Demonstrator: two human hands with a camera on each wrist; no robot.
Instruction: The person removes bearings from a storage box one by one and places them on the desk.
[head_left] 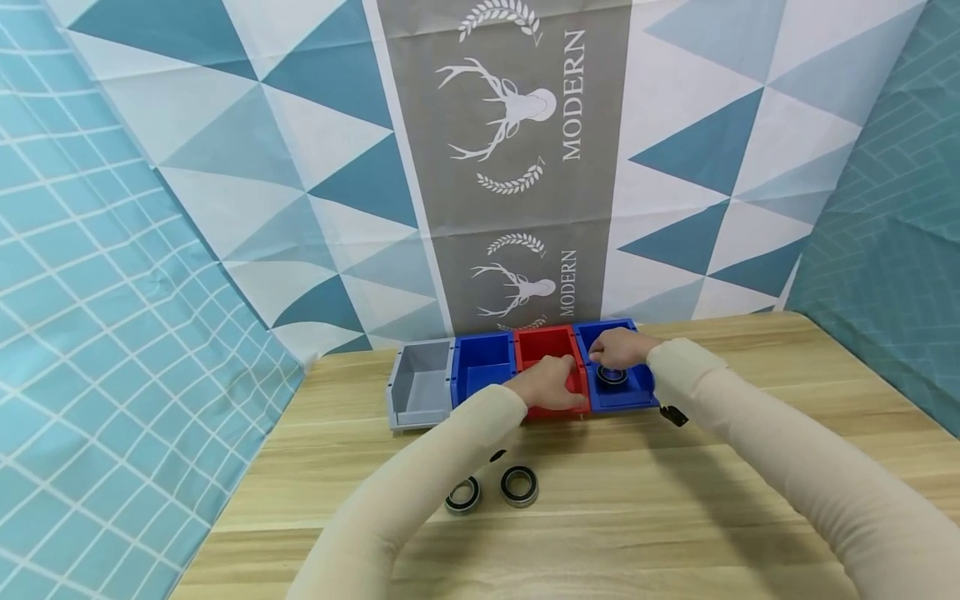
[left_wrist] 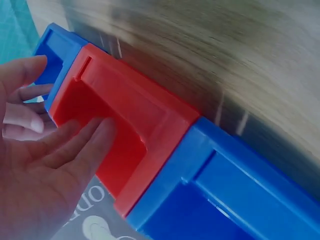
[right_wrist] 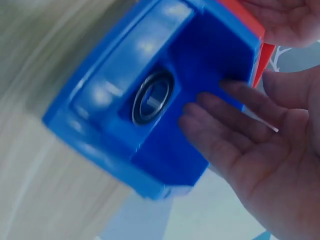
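Observation:
My right hand (head_left: pixel 621 347) is over the rightmost blue bin (head_left: pixel 621 400), its fingers loosely extended and holding nothing. Inside that bin a ball bearing (right_wrist: pixel 137 109) with a dark seal leans near the low front wall, apart from the fingertips. My left hand (head_left: pixel 551 383) hovers over the red bin (left_wrist: pixel 135 100); the fingers are spread, with nothing between them. On the table, two more bearings (head_left: pixel 519 501) lie near the left forearm, and the sleeve partly covers the left bearing (head_left: pixel 462 507).
Left of the red bin stand another blue bin (head_left: pixel 482 354) and a grey bin (head_left: pixel 427 387), joined in one row. Behind the wooden table (head_left: pixel 600 525) hangs a patterned cloth (head_left: pixel 675 150). Tiled-pattern cloths flank both sides.

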